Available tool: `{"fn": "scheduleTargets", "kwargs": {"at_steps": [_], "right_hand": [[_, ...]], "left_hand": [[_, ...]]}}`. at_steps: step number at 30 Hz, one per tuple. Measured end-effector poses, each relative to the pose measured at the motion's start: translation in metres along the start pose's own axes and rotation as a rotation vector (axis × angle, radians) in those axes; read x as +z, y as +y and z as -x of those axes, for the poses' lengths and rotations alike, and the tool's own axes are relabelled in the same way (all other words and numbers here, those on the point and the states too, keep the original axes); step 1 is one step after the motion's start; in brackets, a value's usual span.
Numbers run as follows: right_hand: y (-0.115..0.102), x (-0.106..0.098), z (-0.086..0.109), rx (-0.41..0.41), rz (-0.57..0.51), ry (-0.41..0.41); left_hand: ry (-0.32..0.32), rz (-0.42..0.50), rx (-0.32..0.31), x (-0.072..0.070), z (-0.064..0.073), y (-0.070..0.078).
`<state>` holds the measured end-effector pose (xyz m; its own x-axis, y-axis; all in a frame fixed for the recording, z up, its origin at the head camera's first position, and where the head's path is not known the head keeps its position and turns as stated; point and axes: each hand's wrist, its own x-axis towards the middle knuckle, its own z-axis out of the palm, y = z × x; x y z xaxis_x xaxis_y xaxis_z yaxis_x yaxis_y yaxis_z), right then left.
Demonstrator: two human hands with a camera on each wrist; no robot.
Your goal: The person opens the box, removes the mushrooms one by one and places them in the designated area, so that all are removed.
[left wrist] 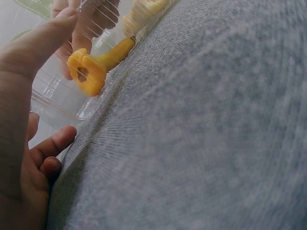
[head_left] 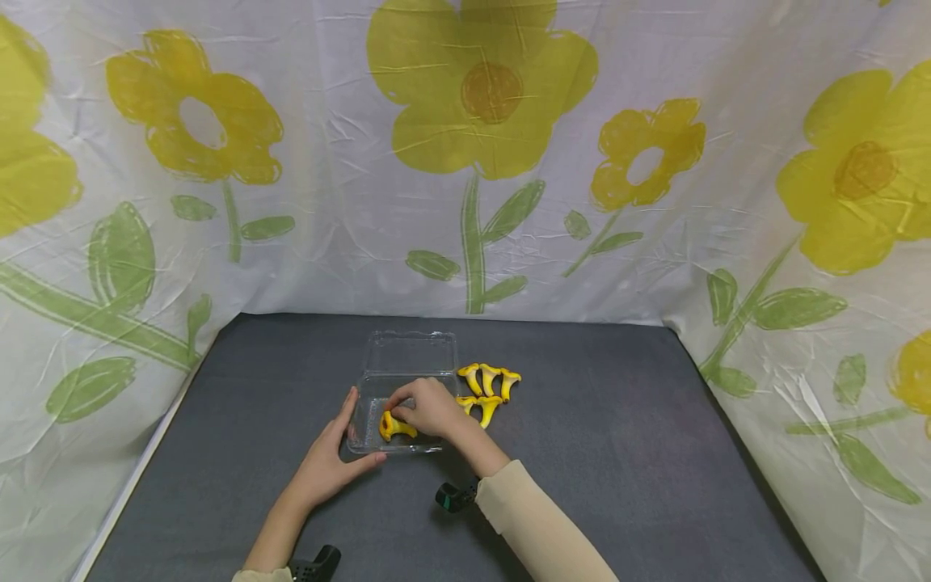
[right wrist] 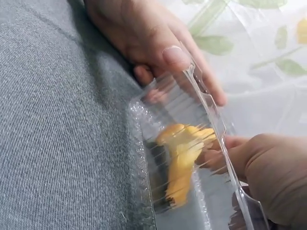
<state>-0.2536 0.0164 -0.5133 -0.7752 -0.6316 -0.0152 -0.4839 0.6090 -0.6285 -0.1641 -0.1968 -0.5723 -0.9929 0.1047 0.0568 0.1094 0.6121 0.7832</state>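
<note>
A clear plastic clamshell container point(head_left: 361, 420) lies on the dark cloth with its lid point(head_left: 410, 352) folded back. In it, a yellow chanterelle mushroom point(head_left: 398, 427) lies low near the front wall, its hollow cap to the left. My right hand point(head_left: 431, 408) reaches over the tray and pinches the mushroom point(right wrist: 181, 158) by its upper side, seen through the ribbed wall. My left hand point(head_left: 326, 465) spans the near left corner with fairly straight fingers. Its thumb point(right wrist: 175, 57) touches the front rim; the other fingers point(left wrist: 60, 139) rest along the left side.
To the right of the container, several more yellow chanterelles point(head_left: 489, 378) lie in two rows, the nearer row partly behind my right hand. A dark grey cloth point(head_left: 618, 453) covers the table. Flower-printed white sheeting point(head_left: 349, 242) hangs behind and at both sides.
</note>
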Motion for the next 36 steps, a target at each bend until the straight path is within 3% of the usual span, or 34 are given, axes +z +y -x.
{"fn": "scheduleTargets", "kwargs": {"at_steps": [9, 19, 28, 36], "right_hand": [[0.0046, -0.0037, -0.0007, -0.088, -0.072, -0.106], [0.0052, -0.0046, -0.0022, -0.144, 0.010, -0.135], [0.0015, -0.0047, 0.0001, -0.150, 0.055, -0.107], [0.0026, -0.0038, 0.0011, -0.154, 0.118, -0.007]], "left_hand": [[-0.004, 0.011, 0.001, 0.0004, -0.0008, -0.0012], [0.007, 0.019, 0.026, 0.0006, 0.0012, -0.0010], [0.011, 0.026, 0.048, 0.0010, 0.0011, -0.0017], [0.001, 0.032, 0.013, 0.0004, 0.0001, -0.0015]]}}
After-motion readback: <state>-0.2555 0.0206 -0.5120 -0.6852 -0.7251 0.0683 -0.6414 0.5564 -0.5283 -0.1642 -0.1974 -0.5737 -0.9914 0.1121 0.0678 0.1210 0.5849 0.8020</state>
